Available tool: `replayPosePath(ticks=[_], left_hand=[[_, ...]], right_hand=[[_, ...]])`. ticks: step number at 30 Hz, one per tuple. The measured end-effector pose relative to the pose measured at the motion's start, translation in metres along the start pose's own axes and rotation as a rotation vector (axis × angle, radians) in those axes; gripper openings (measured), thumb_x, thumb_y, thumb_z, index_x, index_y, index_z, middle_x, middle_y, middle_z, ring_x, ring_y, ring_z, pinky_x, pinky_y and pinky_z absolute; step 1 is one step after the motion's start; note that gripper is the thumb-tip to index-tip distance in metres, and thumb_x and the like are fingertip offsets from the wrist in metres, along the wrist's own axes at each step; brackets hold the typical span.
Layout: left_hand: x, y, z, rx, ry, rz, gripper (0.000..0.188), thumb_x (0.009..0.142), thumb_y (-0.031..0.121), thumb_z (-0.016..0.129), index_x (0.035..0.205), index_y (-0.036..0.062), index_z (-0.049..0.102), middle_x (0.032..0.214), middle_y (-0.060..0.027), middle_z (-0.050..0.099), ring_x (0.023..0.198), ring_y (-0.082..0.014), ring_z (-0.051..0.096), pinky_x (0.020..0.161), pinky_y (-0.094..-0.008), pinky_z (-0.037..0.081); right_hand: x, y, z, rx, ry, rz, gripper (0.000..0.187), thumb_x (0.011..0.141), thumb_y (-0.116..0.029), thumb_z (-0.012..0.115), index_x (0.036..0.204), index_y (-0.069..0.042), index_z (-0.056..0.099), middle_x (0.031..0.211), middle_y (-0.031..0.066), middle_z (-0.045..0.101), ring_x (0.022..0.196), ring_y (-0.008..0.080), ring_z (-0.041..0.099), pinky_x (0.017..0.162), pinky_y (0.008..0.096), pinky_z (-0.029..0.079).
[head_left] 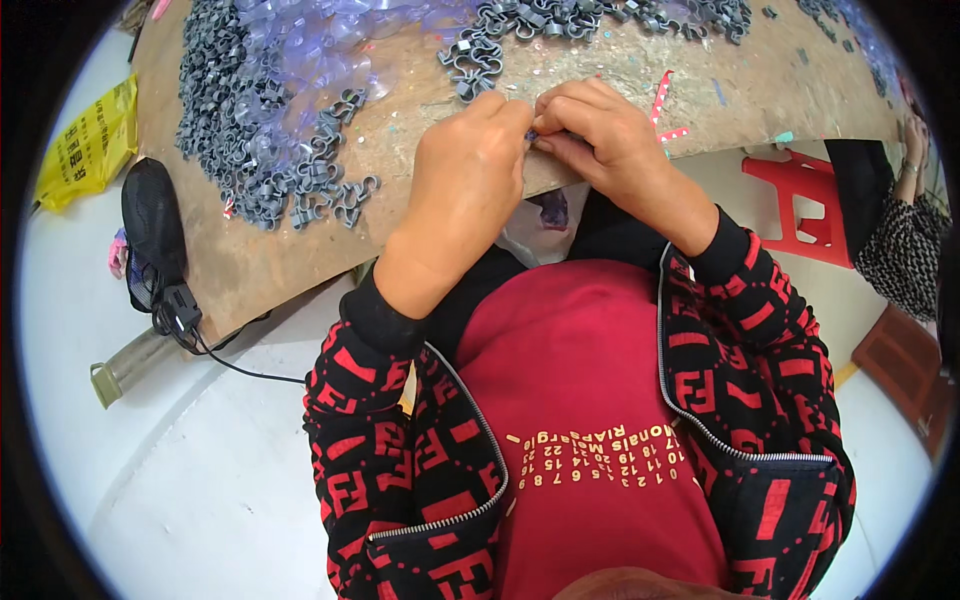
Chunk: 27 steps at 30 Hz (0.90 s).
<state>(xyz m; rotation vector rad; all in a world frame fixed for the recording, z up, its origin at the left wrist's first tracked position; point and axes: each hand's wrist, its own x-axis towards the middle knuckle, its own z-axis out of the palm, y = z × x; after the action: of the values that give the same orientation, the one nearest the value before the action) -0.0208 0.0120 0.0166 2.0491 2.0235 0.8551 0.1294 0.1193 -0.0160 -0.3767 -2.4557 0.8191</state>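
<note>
My left hand (470, 165) and my right hand (598, 130) meet at the near edge of the wooden table (400, 150). The fingers of both are pinched together around a small dark piece (532, 135), mostly covered by the fingertips, so its kind cannot be made out. Just beyond my left hand lies a cluster of grey plastic clips (474, 60). To the left, a larger heap of grey plastic clips (215, 110) spreads along the table, with translucent purple plastic pieces (310, 55) beside it.
Red dotted strips (661, 98) lie right of my hands. A black pouch with a cable (155, 215) hangs at the table's left edge, near a yellow bag (90, 150). A red plastic stool (800, 205) stands at right. Another person's patterned sleeve (905, 245) shows at the far right.
</note>
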Motion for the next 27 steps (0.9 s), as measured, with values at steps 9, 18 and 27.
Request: replayPosePath(ticks=[9, 18, 27], left_hand=[[0.005, 0.000, 0.002, 0.082, -0.009, 0.025, 0.008, 0.075, 0.000, 0.059, 0.082, 0.0030, 0.062, 0.080, -0.0154, 0.062, 0.074, -0.0364, 0.064, 0.065, -0.0431, 0.053], [0.013, -0.011, -0.001, -0.023, -0.151, -0.047, 0.016, 0.073, 0.008, 0.069, 0.088, 0.0029, 0.065, 0.086, -0.0158, 0.064, 0.082, -0.0370, 0.063, 0.071, -0.0442, 0.050], [0.004, -0.011, 0.000, -0.200, -0.118, -0.139, 0.015, 0.074, 0.008, 0.068, 0.089, 0.0062, 0.067, 0.083, -0.0134, 0.061, 0.083, -0.0353, 0.060, 0.071, -0.0439, 0.049]], right_hand=[[0.004, -0.002, 0.000, -0.058, 0.016, -0.066, 0.015, 0.077, -0.008, 0.068, 0.087, -0.006, 0.058, 0.085, 0.0085, 0.057, 0.083, 0.0303, 0.056, 0.071, 0.0393, 0.048], [0.008, 0.001, -0.006, 0.041, -0.104, -0.044, 0.017, 0.078, 0.000, 0.066, 0.094, -0.003, 0.059, 0.089, 0.0122, 0.057, 0.086, 0.0346, 0.059, 0.073, 0.0401, 0.048], [0.005, -0.006, -0.004, 0.002, -0.100, 0.030, 0.023, 0.079, -0.001, 0.065, 0.101, -0.005, 0.059, 0.093, 0.0117, 0.056, 0.088, 0.0347, 0.059, 0.072, 0.0401, 0.048]])
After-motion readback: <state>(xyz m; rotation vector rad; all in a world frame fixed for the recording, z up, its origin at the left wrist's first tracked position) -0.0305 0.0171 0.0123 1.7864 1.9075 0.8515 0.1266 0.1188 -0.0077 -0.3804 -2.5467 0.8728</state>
